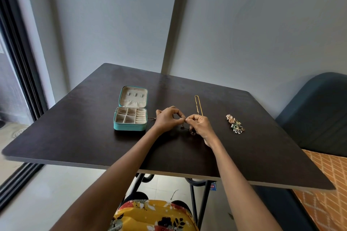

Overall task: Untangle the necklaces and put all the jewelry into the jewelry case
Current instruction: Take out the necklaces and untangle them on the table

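both hands, left hand (166, 119) and right hand (199, 125), pinch a thin dark beaded necklace (187, 130).

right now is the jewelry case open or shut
Open. The case lies on the table with its lid folded back, showing the beige lining and the divided compartments inside.

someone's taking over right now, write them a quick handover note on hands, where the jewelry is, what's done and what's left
Left hand and right hand both pinch a dark necklace at mid-table, working the tangle; part of it trails on the table.
Gold chain lies straight behind the right hand, apart from the tangle.
Pile of earrings sits to the right, untouched.
Jewelry case is open on the left; a thin chain seems to lie in it, hard to tell.
Left: finish untangling, then put the necklaces and earrings into the case.
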Motion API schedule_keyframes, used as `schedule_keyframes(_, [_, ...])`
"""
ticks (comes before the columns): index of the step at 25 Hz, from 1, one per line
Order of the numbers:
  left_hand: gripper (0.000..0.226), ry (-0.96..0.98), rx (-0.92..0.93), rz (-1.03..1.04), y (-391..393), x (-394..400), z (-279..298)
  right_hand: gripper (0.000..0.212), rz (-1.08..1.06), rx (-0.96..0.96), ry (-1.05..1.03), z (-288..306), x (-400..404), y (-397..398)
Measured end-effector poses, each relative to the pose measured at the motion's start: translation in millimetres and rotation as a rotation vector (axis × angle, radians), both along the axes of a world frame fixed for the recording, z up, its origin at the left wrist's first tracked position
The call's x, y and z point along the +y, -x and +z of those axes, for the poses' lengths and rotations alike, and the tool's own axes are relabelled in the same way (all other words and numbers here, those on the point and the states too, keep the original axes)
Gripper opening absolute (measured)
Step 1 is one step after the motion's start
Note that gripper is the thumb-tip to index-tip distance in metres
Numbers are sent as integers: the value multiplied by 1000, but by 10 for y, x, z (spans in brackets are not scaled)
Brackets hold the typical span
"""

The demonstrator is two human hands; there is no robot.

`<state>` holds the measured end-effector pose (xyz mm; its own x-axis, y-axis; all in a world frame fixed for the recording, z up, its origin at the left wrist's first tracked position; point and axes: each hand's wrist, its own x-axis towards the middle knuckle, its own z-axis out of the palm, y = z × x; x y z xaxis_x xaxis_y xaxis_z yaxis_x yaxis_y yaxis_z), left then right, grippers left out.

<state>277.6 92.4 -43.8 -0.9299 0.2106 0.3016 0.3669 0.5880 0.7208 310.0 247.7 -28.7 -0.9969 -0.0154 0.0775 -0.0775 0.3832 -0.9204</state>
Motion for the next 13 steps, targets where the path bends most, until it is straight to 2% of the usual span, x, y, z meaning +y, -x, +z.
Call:
schedule_keyframes(7, [13, 145, 80, -6, -6, 19, -9, 13, -15, 18, 19, -16, 3, 2])
schedule_keyframes(11, [19, -68, 13, 47, 2, 6, -22, 11, -10, 20, 54, -14, -1, 4])
schedule_keyframes(13, [20, -96, -21, 37, 2, 0, -16, 12, -5, 21, 81, -14, -1, 3])
